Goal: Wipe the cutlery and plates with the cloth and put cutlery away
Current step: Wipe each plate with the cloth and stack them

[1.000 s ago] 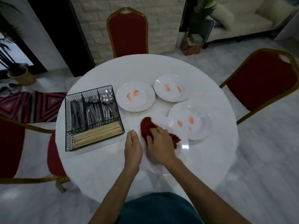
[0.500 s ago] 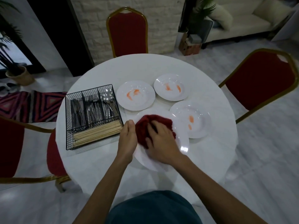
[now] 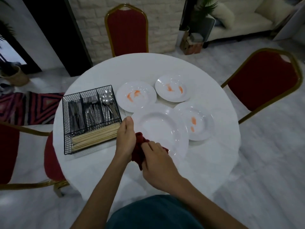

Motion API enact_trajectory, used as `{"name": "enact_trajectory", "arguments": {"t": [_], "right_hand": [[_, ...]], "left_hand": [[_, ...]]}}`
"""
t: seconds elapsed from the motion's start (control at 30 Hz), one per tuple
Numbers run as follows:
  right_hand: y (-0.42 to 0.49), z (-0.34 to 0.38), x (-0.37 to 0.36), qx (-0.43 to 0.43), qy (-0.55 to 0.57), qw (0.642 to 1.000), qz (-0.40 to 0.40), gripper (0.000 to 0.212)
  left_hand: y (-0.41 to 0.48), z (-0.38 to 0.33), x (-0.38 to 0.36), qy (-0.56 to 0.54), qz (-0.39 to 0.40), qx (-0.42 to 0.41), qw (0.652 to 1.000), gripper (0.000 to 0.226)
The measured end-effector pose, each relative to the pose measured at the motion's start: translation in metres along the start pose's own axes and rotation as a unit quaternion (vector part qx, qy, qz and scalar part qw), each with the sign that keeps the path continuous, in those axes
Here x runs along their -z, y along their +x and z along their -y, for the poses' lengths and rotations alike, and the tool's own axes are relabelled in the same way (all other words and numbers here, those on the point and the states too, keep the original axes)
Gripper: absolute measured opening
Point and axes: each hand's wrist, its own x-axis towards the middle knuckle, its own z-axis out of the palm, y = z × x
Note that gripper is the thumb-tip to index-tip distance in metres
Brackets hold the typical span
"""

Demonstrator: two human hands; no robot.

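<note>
Steadying the plate by its left rim, your left hand pinches it so your right hand, clenched on the cloth, can scrub its near edge.

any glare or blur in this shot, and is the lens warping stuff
Head view: dim, cool light, with small glints on the rim of the large white plate; its wide-angle lens bows the round white table and the red chairs; the dark red cloth shows little detail.
</note>
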Motion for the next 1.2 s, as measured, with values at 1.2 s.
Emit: {"name": "enact_trajectory", "arguments": {"t": [1.2], "right_hand": [[0.036, -0.069, 0.031, -0.022, -0.048, 0.993, -0.11, 0.028]], "left_hand": [[-0.029, -0.002, -0.017, 0.046, 0.079, 0.055, 0.994, 0.04]]}}
